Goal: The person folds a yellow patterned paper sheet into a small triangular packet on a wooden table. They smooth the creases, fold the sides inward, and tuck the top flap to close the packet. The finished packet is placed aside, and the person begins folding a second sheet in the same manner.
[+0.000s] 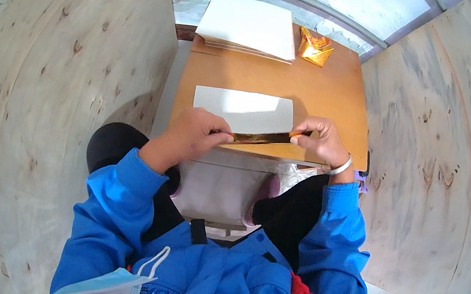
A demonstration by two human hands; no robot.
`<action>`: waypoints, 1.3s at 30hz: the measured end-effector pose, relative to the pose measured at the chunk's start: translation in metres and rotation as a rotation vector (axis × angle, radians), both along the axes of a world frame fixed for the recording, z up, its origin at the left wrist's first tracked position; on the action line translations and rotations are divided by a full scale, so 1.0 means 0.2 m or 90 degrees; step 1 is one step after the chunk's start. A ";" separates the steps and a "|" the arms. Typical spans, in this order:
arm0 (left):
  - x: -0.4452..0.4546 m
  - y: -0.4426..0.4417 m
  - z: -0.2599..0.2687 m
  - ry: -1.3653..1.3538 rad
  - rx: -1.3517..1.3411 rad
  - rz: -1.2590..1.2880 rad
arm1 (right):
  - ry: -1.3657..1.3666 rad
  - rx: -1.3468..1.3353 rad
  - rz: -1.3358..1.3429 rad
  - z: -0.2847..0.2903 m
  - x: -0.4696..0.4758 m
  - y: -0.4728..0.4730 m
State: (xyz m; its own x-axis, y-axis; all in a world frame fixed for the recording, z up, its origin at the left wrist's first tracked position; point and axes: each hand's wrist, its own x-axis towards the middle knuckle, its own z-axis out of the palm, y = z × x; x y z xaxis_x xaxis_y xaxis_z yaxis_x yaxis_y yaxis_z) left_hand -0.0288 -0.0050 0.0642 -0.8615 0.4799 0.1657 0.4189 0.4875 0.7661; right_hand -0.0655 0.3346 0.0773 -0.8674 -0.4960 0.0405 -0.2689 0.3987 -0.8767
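Between my hands a narrow strip of gold foil paper [263,139] is stretched, its face dark and shiny. My left hand [195,133] pinches the strip's left end between thumb and fingers. At the other end, slightly higher, my right hand [323,139] grips it the same way, with a pale bangle on the wrist. The strip is over the front edge of the small brown table [249,71]. Just beyond it a white rectangular sheet [242,108] lies flat on the tabletop, its near edge partly hidden by my left hand and the strip.
A stack of white sheets [250,24] sits at the table's back left. To its right stands a folded gold paper piece [314,47]. Wooden panels [74,71] [440,150] rise on both sides. A face mask [111,290] hangs at my chest.
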 end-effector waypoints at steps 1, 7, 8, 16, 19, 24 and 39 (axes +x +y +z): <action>-0.02 0.00 -0.01 -0.023 0.001 0.013 | -0.069 -0.037 -0.034 -0.03 -0.02 0.01; -0.23 0.03 -0.14 0.111 -0.056 0.132 | -0.033 -0.060 -0.213 -0.22 -0.17 -0.09; -0.25 0.03 -0.17 0.124 -0.088 0.149 | 0.150 0.100 -0.223 -0.25 -0.22 -0.13; -0.28 0.03 -0.27 0.194 -0.201 0.183 | 0.150 0.291 -0.283 -0.27 -0.24 -0.22; -0.28 0.03 -0.28 0.199 -0.191 0.181 | 0.072 0.278 -0.283 -0.26 -0.25 -0.23; -0.28 0.01 -0.28 0.278 -0.172 0.155 | -0.118 0.041 -0.252 -0.28 -0.24 -0.21; -0.05 -0.03 0.06 0.107 0.113 0.133 | 0.083 -0.299 -0.228 -0.02 0.01 -0.14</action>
State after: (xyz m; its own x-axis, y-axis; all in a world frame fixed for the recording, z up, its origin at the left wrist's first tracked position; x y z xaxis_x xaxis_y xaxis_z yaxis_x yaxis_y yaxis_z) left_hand -0.0388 -0.0105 0.0763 -0.8922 0.2461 0.3788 0.4511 0.4416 0.7756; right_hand -0.0627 0.3062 0.0739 -0.9503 -0.0771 0.3017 -0.3066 0.0630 -0.9497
